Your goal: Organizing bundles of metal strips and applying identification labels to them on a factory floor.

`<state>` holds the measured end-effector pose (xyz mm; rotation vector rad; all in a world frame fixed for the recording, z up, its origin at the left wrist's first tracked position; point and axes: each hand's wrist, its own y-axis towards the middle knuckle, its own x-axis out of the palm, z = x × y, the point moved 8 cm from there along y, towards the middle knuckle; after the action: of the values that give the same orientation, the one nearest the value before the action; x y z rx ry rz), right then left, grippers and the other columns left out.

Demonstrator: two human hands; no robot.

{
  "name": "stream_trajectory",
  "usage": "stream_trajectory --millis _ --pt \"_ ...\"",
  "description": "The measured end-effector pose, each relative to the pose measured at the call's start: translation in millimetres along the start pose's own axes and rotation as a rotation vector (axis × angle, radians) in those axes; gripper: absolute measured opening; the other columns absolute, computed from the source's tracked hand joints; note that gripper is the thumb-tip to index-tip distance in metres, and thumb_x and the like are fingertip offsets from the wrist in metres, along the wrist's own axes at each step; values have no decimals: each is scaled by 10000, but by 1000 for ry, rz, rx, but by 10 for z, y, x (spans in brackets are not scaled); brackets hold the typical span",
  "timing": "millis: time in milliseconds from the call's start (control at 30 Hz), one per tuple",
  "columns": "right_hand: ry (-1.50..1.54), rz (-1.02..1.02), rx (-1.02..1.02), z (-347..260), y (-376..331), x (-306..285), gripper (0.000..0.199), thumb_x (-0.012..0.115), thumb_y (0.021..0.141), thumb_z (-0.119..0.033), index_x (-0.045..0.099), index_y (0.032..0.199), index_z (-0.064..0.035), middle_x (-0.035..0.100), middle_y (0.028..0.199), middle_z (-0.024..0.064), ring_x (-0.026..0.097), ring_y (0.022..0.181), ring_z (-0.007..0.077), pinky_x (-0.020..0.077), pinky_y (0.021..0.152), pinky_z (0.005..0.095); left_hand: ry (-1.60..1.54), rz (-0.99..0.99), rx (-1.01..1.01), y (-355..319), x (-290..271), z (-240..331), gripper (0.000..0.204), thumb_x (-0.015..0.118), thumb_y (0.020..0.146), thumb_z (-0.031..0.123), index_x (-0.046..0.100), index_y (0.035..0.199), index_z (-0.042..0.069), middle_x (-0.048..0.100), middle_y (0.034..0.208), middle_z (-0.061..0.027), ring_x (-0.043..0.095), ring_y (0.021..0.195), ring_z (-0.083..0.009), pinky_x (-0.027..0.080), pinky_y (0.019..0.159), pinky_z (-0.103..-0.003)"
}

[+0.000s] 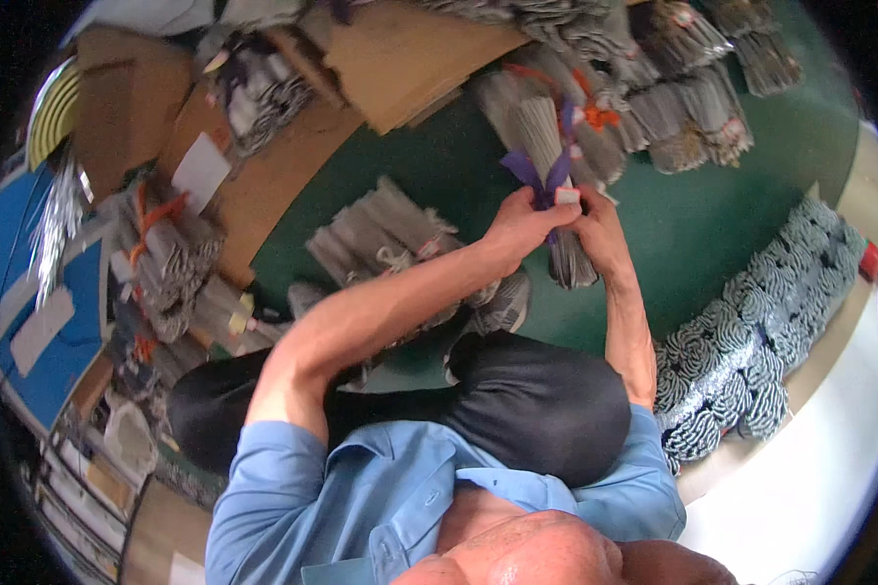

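A long grey bundle (571, 261) of thin folded strips lies in front of me on the green surface. A purple strip (524, 168) is wrapped round it, with loose ends sticking up. My left hand (529, 230) is closed at the tie, thumb and fingers pinched beside a small white label with a red edge (567, 196). My right hand (599, 232) is closed round the bundle's right side, close against the left hand. The exact grip of the fingertips is partly hidden.
Grey bundles with orange ties (598, 115) lie just beyond. More grey bundles (698, 122) are at far right, and others (376, 234) near my shoe (503, 300). Cardboard (410, 58) lies at far left. A plastic-wrapped block of dark striped coils (746, 331) stands right.
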<state>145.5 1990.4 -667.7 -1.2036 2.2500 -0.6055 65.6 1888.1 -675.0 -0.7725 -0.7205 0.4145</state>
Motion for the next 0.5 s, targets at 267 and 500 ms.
stream_trajectory --millis 267,500 --pt "-285 -279 -142 -397 -154 1278 359 711 703 -249 584 922 6 630 877 169 623 832 311 482 757 394 93 137 -184 -655 -1049 -193 435 754 817 274 583 1122 16 621 951 -35 614 791 -144 489 639 -290" --pt "-285 -448 -451 -1176 -148 2536 466 677 776 -333 585 1007 62 601 996 233 587 954 385 463 834 449 34 468 -59 -1507 -2353 122 253 713 814 260 635 946 59 591 805 -4 541 649 -109 404 524 -285"
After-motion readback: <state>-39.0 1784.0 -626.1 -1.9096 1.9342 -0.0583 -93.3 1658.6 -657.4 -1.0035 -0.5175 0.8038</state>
